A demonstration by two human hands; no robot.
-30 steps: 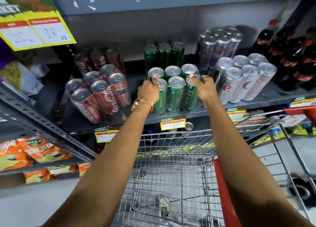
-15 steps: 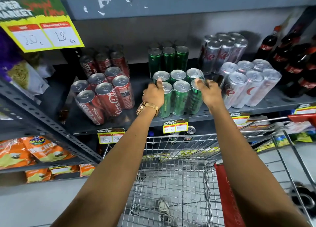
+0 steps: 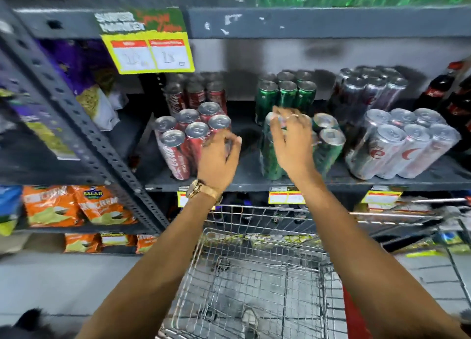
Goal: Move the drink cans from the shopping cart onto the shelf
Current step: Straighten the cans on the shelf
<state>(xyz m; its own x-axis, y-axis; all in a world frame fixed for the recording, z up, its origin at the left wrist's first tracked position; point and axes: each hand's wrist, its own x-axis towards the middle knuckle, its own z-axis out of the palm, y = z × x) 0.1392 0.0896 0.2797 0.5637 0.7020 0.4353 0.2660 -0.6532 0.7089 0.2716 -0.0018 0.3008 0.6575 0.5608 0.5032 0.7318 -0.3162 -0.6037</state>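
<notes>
A shrink-wrapped pack of green cans [image 3: 328, 147] stands on the grey shelf [image 3: 254, 181], near its front edge. My right hand [image 3: 290, 139] is spread in front of the pack's left side, fingers apart and holding nothing. My left hand [image 3: 219, 157], with a gold watch on the wrist, hangs loosely curled and empty between the green pack and a pack of red cola cans [image 3: 178, 144]. It overlaps the red pack's right edge. More green cans [image 3: 285, 93] stand behind. The wire shopping cart [image 3: 254, 285] below my arms shows no cans.
A pack of silver cans [image 3: 402, 144] stands to the right, with more silver cans [image 3: 369, 88] behind it and dark cola bottles [image 3: 448, 96] at the far right. Orange snack bags [image 3: 76, 206] fill the lower left shelf. A yellow price sign [image 3: 147, 50] hangs above.
Both hands have come off the sides of the green can pack and shifted left. The view has swung left and up, and it is blurred by motion.
</notes>
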